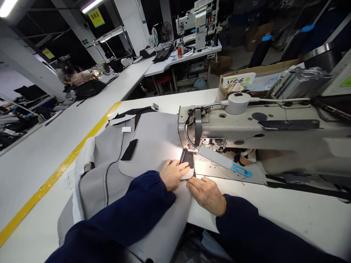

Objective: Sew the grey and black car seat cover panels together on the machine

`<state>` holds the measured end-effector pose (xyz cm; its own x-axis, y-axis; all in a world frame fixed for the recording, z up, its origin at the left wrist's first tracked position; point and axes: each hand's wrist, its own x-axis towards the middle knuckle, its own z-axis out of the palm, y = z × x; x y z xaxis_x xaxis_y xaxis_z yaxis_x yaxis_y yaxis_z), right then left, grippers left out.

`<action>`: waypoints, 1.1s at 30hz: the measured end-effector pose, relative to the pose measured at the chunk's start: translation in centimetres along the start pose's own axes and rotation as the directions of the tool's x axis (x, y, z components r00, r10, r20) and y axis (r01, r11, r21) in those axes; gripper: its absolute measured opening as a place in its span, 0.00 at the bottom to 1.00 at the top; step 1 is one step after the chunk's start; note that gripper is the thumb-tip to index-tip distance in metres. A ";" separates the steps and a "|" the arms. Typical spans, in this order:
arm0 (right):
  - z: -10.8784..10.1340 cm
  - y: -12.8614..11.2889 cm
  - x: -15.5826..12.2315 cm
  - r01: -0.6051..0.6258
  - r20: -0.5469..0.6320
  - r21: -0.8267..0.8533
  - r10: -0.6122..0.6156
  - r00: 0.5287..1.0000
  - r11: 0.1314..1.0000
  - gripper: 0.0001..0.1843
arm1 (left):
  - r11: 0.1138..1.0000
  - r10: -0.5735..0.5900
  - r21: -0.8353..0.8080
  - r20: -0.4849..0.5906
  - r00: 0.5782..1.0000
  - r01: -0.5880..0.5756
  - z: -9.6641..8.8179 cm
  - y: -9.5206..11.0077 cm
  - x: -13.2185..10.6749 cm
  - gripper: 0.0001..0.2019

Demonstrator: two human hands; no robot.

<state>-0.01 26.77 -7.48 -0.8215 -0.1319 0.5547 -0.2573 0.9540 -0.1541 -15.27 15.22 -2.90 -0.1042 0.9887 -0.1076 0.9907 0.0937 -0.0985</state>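
Observation:
A grey fabric piece with black trim lies spread over the white table in front of an industrial sewing machine. My left hand lies flat on the fabric's edge, fingers stretched toward the needle area. My right hand rests beside it on the same edge, fingers flat and pointing left, just below a black strip under the presser foot. A small lamp on the machine lights the spot.
Blue thread snips lie on the machine bed right of the needle. A cardboard box stands behind the machine. A yellow line runs along the long table at left, where another person sits far back. More sewing machines stand behind.

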 end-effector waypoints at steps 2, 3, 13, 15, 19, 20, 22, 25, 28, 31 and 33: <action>0.1 0.4 0.2 -0.002 -0.020 -0.026 0.002 1.000 1.000 0.13 | 1.000 -0.013 0.000 0.004 1.000 0.013 0.0 -0.3 0.4 0.22; 0.2 0.6 0.3 -0.002 -0.031 -0.039 0.001 1.000 0.999 0.14 | 1.000 -0.019 0.000 0.006 1.000 0.019 0.0 -0.4 0.6 0.22; 2.1 3.2 1.8 -0.031 -0.098 -0.125 0.019 0.995 0.992 0.12 | 0.997 -0.080 0.011 -0.005 0.997 0.080 0.0 -2.4 3.4 0.22; 2.5 3.7 2.0 -0.055 -0.093 -0.129 0.043 0.995 0.990 0.12 | 0.997 -0.083 0.012 -0.002 0.997 0.083 -0.3 -2.8 3.8 0.21; 3.2 4.8 2.6 -0.104 -0.100 -0.103 0.094 0.991 0.989 0.13 | 0.993 -0.116 0.018 -0.018 0.993 0.117 -0.6 -2.7 4.7 0.16; 3.3 5.0 2.7 -0.119 -0.104 -0.089 0.109 0.989 0.989 0.13 | 0.992 -0.128 0.012 -0.022 0.991 0.129 -0.6 -2.5 5.0 0.15; 3.5 5.3 2.7 -0.145 -0.112 -0.048 0.139 0.984 0.988 0.15 | 0.989 -0.147 -0.005 -0.018 0.989 0.147 -0.6 -2.0 5.8 0.14; 3.3 5.7 2.5 -0.150 -0.116 0.043 0.154 0.981 0.988 0.17 | 0.988 -0.154 -0.011 -0.013 0.988 0.154 -1.0 -1.1 6.3 0.12; 2.5 5.9 2.2 -0.143 -0.111 0.150 0.160 0.981 0.978 0.18 | 0.993 -0.118 -0.001 -0.029 0.993 0.118 -1.4 -0.1 3.9 0.10; 1.8 6.1 2.5 -0.201 -0.075 0.339 0.240 0.968 0.919 0.16 | 0.999 0.006 -0.039 -0.051 0.999 -0.008 -0.8 -0.7 -2.0 0.13; 1.6 6.0 2.9 -0.244 -0.044 0.453 0.295 0.954 0.857 0.14 | 0.995 0.048 -0.078 -0.087 0.995 -0.055 0.0 -2.8 -6.5 0.16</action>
<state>-4.73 31.66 -8.13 -0.8374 0.1674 0.5204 -0.2510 0.7279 -0.6380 -17.38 8.56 -1.96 -0.0488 0.9985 -0.0261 0.9987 0.0484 -0.0153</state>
